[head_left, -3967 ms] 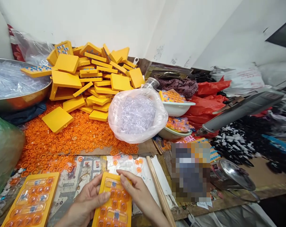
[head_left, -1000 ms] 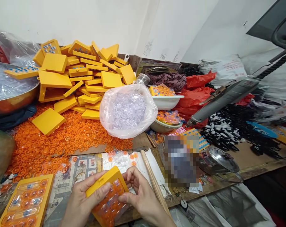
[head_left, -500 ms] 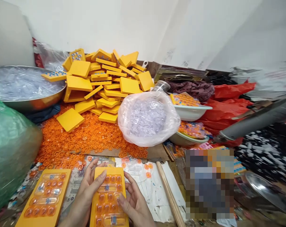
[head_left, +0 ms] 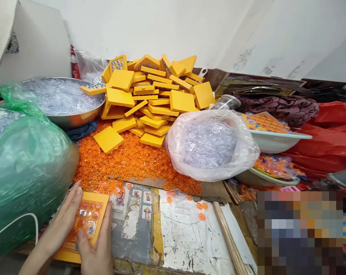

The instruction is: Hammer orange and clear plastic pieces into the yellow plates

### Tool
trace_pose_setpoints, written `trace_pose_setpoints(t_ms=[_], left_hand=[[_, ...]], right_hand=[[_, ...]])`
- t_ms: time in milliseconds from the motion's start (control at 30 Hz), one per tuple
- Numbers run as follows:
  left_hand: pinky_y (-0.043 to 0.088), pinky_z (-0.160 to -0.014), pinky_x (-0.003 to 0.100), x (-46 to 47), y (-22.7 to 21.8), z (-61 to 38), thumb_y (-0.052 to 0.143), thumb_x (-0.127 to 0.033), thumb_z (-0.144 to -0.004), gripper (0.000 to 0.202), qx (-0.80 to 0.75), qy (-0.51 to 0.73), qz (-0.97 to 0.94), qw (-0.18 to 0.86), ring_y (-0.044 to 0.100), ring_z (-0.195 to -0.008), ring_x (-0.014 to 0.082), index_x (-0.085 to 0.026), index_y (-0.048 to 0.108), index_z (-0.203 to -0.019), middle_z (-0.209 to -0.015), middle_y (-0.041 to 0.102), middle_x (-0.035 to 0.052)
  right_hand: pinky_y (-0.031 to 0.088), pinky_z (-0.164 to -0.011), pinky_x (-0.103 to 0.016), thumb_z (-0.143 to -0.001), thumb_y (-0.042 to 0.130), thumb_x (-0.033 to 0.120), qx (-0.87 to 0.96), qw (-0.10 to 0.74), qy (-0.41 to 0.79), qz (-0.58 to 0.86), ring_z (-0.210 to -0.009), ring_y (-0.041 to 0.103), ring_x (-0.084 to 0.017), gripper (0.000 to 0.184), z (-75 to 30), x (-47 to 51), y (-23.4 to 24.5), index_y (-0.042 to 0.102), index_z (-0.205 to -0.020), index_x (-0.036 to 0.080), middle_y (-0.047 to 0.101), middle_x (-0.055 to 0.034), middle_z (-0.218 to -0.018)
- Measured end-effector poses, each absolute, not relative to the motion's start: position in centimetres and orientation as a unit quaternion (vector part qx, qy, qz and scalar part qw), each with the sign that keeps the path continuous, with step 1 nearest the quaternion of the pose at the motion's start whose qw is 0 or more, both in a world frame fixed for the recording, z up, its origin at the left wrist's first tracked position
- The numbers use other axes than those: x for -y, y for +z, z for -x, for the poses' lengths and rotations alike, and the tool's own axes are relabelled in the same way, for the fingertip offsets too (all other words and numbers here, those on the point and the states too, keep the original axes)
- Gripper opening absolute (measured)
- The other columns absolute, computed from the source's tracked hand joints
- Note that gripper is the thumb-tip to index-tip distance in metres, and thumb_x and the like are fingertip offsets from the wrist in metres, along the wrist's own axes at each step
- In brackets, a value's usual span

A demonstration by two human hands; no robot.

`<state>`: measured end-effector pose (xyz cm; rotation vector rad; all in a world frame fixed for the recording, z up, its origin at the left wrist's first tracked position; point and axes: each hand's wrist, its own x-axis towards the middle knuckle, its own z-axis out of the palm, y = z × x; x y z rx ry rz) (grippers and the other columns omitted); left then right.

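A yellow board (head_left: 100,208) filled with clear orange pieces and a few blue-and-clear ones lies at the lower left. Along its left edge rests my left hand (head_left: 60,225), fingers stretched forward and pressed to the side. My right hand (head_left: 97,244) clasps the opposite edge, its thumb over the top face. Together the hands grip the board between them. Part of its face is covered by my fingers, and whether another board lies beneath it I cannot tell.
Loose orange pieces (head_left: 132,158) spread behind the board, below a heap of yellow boards (head_left: 182,101). A white bag (head_left: 173,152) of clear parts stands right of them. A green bag (head_left: 32,183) crowds the left; a wooden stick (head_left: 230,238) lies to the right.
Both hands have moved left with the yellow board to where the other filled board lay; that one no longer shows separately. The view has swung left.
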<state>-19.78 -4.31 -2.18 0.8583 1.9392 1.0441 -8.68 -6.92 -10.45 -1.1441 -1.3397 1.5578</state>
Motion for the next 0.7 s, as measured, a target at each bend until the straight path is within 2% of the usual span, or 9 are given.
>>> trace_pose_setpoints(t_ms=[167,300,367,433,500,567,633,667,700], left_hand=[[0.011,-0.118,0.044,3.9,-1.4,19.1,0.029,-0.064,-0.088,0.074,-0.808,0.365,-0.377,0.268,0.023,-0.142,0.0288,-0.018,0.027,-0.146,-0.155,0.026,0.0097],[0.013,-0.118,0.041,4.1,-0.6,14.6,0.048,-0.051,-0.084,0.065,-0.748,0.415,-0.503,0.126,0.029,-0.140,0.0281,-0.026,0.034,-0.143,-0.152,0.034,0.0034],[0.015,-0.118,0.039,3.1,-0.1,11.2,0.058,-0.044,-0.081,0.060,-0.704,0.453,-0.530,0.133,0.033,-0.137,0.0278,-0.030,0.043,-0.137,-0.148,0.041,0.0008],[0.017,-0.116,0.042,0.5,0.6,8.2,0.058,-0.040,-0.082,0.054,-0.680,0.459,-0.549,0.158,0.035,-0.137,0.0290,-0.026,0.049,-0.133,-0.146,0.044,0.0063],[0.013,-0.114,0.052,-3.6,1.4,6.5,0.056,-0.040,-0.084,0.058,-0.693,0.431,-0.558,0.152,0.026,-0.140,0.0347,-0.018,0.047,-0.136,-0.149,0.037,0.0158],[0.008,-0.111,0.061,-8.3,2.2,6.8,0.056,-0.035,-0.083,0.060,-0.723,0.398,-0.554,0.110,0.015,-0.141,0.0415,-0.010,0.044,-0.137,-0.152,0.027,0.0223],[0.007,-0.105,0.065,-12.2,2.7,8.7,0.046,-0.033,-0.087,0.054,-0.766,0.339,-0.541,0.079,0.006,-0.139,0.0465,-0.007,0.044,-0.135,-0.154,0.012,0.0216],[0.010,-0.103,0.064,-13.6,2.7,10.0,0.038,-0.033,-0.090,0.053,-0.767,0.334,-0.541,0.085,0.005,-0.135,0.0503,-0.004,0.042,-0.134,-0.154,0.011,0.0192],[0.013,-0.099,0.066,-14.7,2.6,11.3,0.036,-0.033,-0.090,0.055,-0.775,0.333,-0.529,0.090,0.007,-0.132,0.0531,0.000,0.039,-0.134,-0.152,0.012,0.0225]], right_hand=[[0.013,-0.117,-0.048,-0.078,0.064,0.040,0.523,0.374,0.616,0.454,-0.145,0.004,-0.027,0.095,9.4,6.5,-10.5,0.005,-0.151,0.022,0.004,-0.0026,-0.159],[0.017,-0.117,-0.046,-0.082,0.061,0.044,0.536,0.415,0.569,0.465,-0.145,0.010,-0.025,0.080,6.1,5.6,-9.7,0.021,-0.149,0.027,0.011,-0.0011,-0.158],[0.014,-0.118,-0.045,-0.084,0.057,0.044,0.548,0.460,0.504,0.484,-0.145,0.008,-0.024,0.070,2.3,4.5,-9.0,0.027,-0.147,0.031,0.012,0.0022,-0.158],[0.009,-0.118,-0.048,-0.086,0.054,0.044,0.554,0.483,0.430,0.524,-0.145,0.006,-0.025,0.066,-2.5,3.1,-8.3,0.028,-0.145,0.031,0.011,0.0023,-0.159],[0.009,-0.118,-0.049,-0.091,0.047,0.042,0.548,0.490,0.376,0.564,-0.146,0.006,-0.023,0.060,-7.3,1.8,-8.2,0.026,-0.145,0.028,0.007,0.0000,-0.159],[0.010,-0.117,-0.051,-0.092,0.046,0.039,0.560,0.497,0.307,0.587,-0.145,0.009,-0.025,0.055,-11.2,1.1,-8.7,0.029,-0.143,0.024,0.011,-0.0048,-0.159],[0.013,-0.116,-0.055,-0.093,0.045,0.037,0.569,0.507,0.244,0.600,-0.144,0.013,-0.028,0.051,-13.9,1.1,-9.8,0.031,-0.140,0.022,0.014,-0.0080,-0.158],[0.015,-0.115,-0.057,-0.093,0.045,0.035,0.574,0.510,0.215,0.604,-0.144,0.015,-0.029,0.050,-14.7,1.2,-10.5,0.032,-0.139,0.022,0.016,-0.0091,-0.157],[0.016,-0.114,-0.058,-0.093,0.044,0.034,0.577,0.513,0.189,0.607,-0.143,0.017,-0.029,0.048,-15.3,1.4,-11.2,0.033,-0.139,0.022,0.017,-0.0098,-0.156]])
